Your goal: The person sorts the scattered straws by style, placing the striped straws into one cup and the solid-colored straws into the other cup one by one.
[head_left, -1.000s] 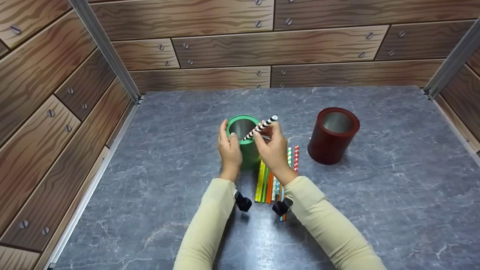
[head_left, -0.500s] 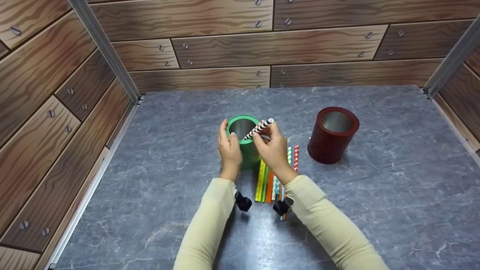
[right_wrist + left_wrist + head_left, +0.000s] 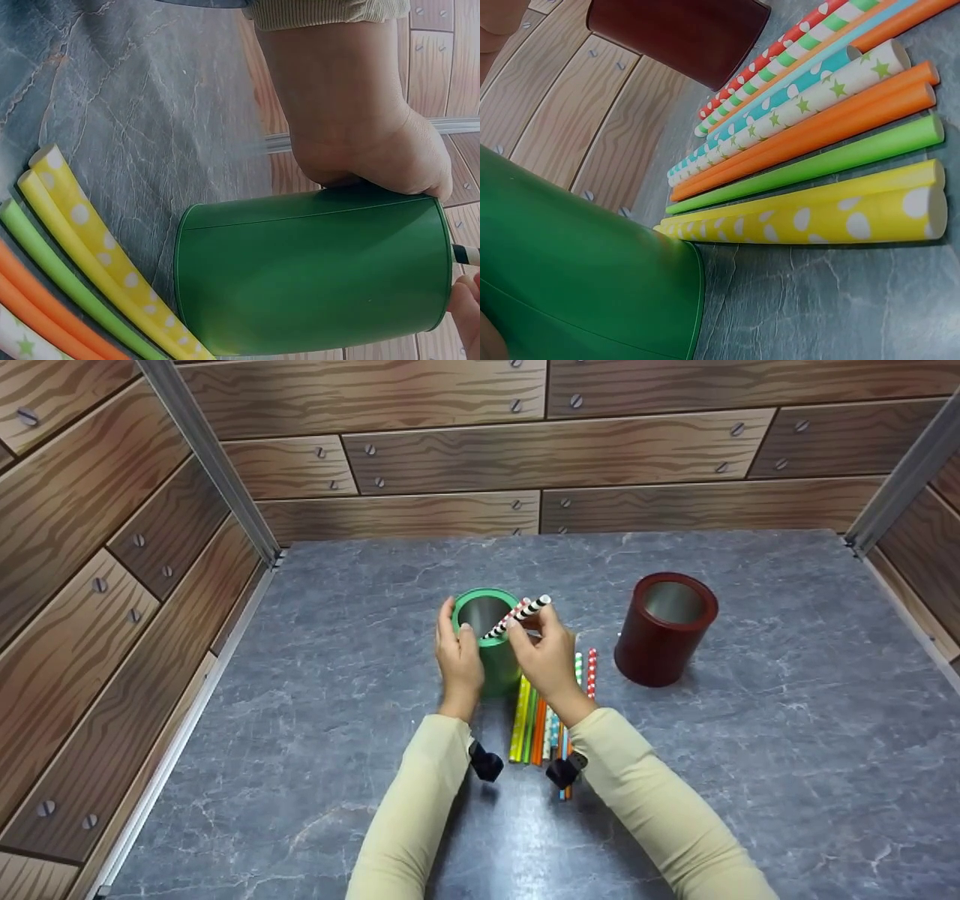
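A green can [image 3: 499,669] stands upright, and my left hand [image 3: 459,664] grips its left side with the thumb at the rim. My right hand [image 3: 551,660] pinches a black-and-white striped paper straw [image 3: 540,603], which slants over the rim with its lower end in the can's mouth. Close beside that straw shows a red-and-white straw [image 3: 523,604]; its lower part is hidden, and I cannot tell whether my fingers touch it. Below my right hand lies a row of coloured straws, among them a yellow dotted straw [image 3: 855,217] and a green straw [image 3: 817,166].
A dark red can [image 3: 664,641] stands upright to the right. A red dotted straw [image 3: 592,675] lies between it and my right hand. Wood-patterned walls [image 3: 450,457] enclose the grey marbled table [image 3: 315,660] at the back and sides.
The black-and-white straw's upper end dipped slightly left and down, then rose a little back. My left hand and the green can stay in place.
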`<state>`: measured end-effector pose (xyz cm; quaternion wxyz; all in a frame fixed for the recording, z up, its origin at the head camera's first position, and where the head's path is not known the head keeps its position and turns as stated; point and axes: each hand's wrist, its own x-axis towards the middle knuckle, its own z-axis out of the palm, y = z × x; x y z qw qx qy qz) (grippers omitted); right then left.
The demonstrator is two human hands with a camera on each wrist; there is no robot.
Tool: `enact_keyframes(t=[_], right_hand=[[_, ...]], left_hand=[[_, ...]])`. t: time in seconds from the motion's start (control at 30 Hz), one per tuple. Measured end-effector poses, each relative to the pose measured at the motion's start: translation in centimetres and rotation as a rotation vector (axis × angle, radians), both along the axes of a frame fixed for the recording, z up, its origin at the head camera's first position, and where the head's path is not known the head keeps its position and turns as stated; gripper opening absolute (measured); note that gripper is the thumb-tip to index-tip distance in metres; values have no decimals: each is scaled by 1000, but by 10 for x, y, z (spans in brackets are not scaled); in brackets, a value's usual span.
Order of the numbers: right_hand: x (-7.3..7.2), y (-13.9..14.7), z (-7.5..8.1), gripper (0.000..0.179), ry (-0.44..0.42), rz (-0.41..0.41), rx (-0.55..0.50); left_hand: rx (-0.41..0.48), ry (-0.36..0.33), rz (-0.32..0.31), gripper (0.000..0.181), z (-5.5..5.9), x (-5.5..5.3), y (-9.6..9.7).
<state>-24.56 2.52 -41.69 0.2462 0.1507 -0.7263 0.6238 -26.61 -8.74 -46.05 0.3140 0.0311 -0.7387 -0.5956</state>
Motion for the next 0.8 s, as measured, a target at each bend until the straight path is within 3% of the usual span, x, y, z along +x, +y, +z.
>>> enact_keyframes(t=[0.4,0.67,0.8], right_hand=[[0,-1,1,16,3,4,-14],[21,-3,29,12,49,-14,25],[22,-3,30,13,56,-10,39]], left_hand=[[-1,-14,6,49,-1,0,-1],[-7,-6,10,48,-1,-1,-1],[-6,-8,7,48,-1,-1,-1]])
